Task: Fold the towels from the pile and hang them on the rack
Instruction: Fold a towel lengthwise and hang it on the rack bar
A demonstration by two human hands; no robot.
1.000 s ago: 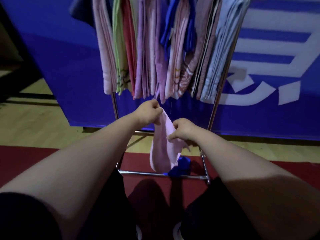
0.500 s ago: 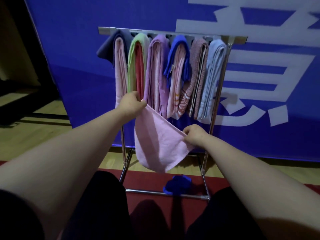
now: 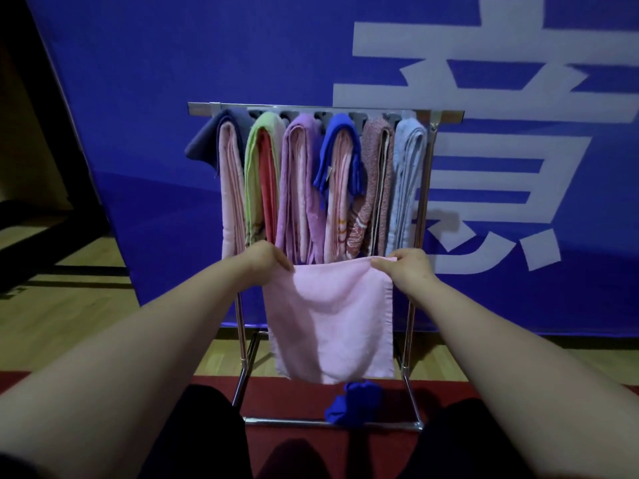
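Right now a pale pink terry towel point(image 3: 330, 319) hangs spread flat between the two hands, held up by its top corners in front of the lower half of the rack. The left hand point(image 3: 264, 259) pinches the upper left corner, fingers closed down over the cloth; the right hand point(image 3: 408, 267) pinches the upper right corner, with a small tip of fabric poking out past the fingertips. Between the two grips the top edge runs nearly level, sagging a little, and the cloth falls in a loose rectangle with soft creases, its bottom edge free and clear of the floor.

Just below that hem, a crumpled royal blue cloth point(image 3: 352, 402) lies on the dark red floor mat point(image 3: 294, 395), touching the rack's lower front bar. Directly behind and above the grips stands the chrome metal towel rack point(image 3: 325, 108), its top rail crowded with folded towels point(image 3: 304, 188) in navy, pink, green, coral, lilac, blue, mottled rose and light blue, packed side by side. Their lower ends hang just above the hands. Behind the rack rises a blue banner point(image 3: 173, 81) with large white characters, and light wooden flooring point(image 3: 69, 288) shows to the left of the left forearm. Near the bottom edge, under both arms, the person's dark-clad legs are visible.
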